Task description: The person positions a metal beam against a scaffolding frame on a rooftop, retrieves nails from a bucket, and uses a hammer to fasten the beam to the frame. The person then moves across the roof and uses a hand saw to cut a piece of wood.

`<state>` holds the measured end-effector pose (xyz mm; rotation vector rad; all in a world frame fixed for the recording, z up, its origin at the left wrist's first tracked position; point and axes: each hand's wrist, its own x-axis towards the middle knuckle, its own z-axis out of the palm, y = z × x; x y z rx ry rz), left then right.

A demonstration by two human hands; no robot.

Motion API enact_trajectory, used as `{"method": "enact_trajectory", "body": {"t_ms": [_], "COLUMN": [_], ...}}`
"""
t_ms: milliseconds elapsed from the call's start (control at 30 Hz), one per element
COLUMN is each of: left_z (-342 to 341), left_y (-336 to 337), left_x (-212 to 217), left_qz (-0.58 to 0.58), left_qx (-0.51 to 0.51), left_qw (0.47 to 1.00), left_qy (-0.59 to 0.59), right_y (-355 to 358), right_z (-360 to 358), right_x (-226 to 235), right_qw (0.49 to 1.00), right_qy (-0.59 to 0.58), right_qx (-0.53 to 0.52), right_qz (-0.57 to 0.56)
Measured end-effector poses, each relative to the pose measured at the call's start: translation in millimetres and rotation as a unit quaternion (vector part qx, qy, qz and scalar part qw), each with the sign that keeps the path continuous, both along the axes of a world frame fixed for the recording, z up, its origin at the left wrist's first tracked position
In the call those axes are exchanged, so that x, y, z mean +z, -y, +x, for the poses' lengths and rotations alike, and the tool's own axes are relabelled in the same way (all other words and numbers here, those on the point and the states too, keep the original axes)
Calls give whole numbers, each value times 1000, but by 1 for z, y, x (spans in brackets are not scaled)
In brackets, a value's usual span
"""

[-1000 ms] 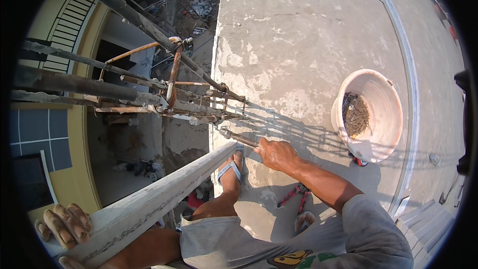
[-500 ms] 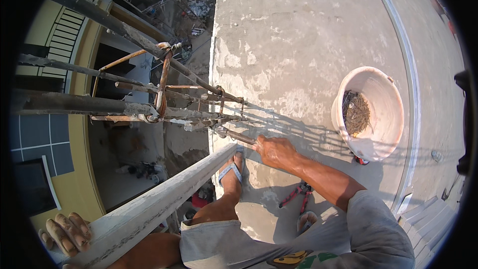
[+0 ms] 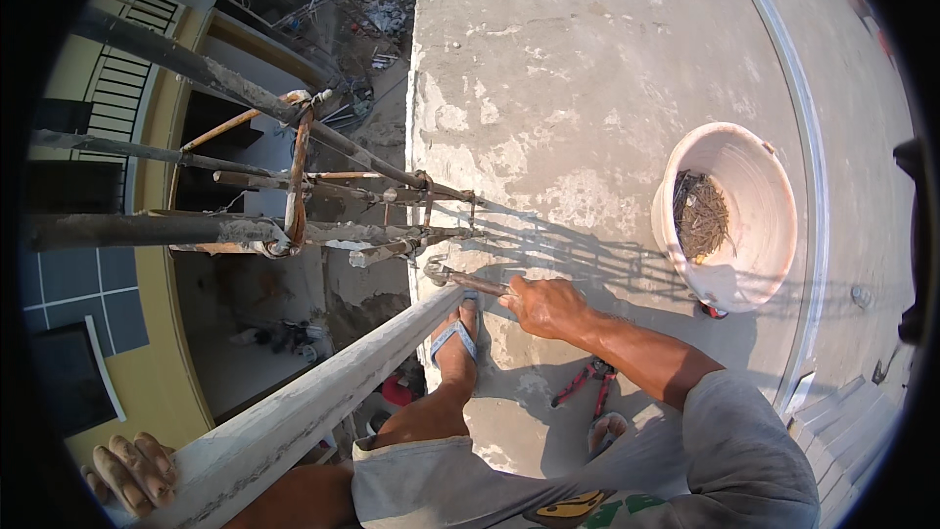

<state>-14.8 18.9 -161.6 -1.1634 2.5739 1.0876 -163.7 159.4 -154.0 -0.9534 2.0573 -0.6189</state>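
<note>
Concrete slab edge seen from above, high over a building site. The right hand [image 3: 548, 306] is closed around the handle of a hammer-like metal tool [image 3: 468, 280], whose head sits at the slab's edge, touching or just beside the far end of a long pale timber plank [image 3: 294, 409]. The left hand [image 3: 132, 470] wraps its fingers over the near end of the same plank at the lower left, steadying it. The plank runs diagonally up from that hand to the edge, where wired scaffold poles [image 3: 294, 225] jut out over the drop. A foot in a blue sandal [image 3: 456, 333] stands at the very edge, just beside the plank.

On the slab to the right sits a white bucket [image 3: 754, 186] holding a heap of rusty nails [image 3: 701, 217]. Red-handled pliers [image 3: 586, 384] lie near the person's legs.

The work appears to be at the fixing stage: the plank's far end being set or levered against the scaffold. The next move would seem to call for a firm hold on the plank and careful balance beside the drop; a slip could send the plank or tool over.
</note>
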Motion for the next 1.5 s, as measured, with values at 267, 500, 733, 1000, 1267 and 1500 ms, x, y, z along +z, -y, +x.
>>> {"method": "enact_trajectory", "body": {"t_ms": [267, 500, 733, 1000, 1267, 1500], "left_z": [5, 4, 5, 4, 7, 5], "left_y": [-1, -4, -2, -2, 0, -4], "left_x": [-14, -24, -20, -20, -24, -28], "left_qz": [-15, -26, -2, 7, -2, -7], "left_qx": [-8, -12, -6, -4, -4, 4], "left_qw": [1000, 999, 998, 997, 998, 998], "left_qy": [25, 30, 68, 75, 65, 67], "right_y": [4, 3, 10, 0, 5, 9], "right_z": [-6, -24, -20, -24, -21, -35], "right_x": [-8, 7, 2, -2, -5, 13], "right_qw": [997, 1000, 999, 999, 1000, 999], "right_qy": [-47, -13, -19, -8, -21, 3], "right_qx": [-28, 4, 32, 32, 4, 34], "right_qz": [-56, 5, 20, 6, -13, 13]}}
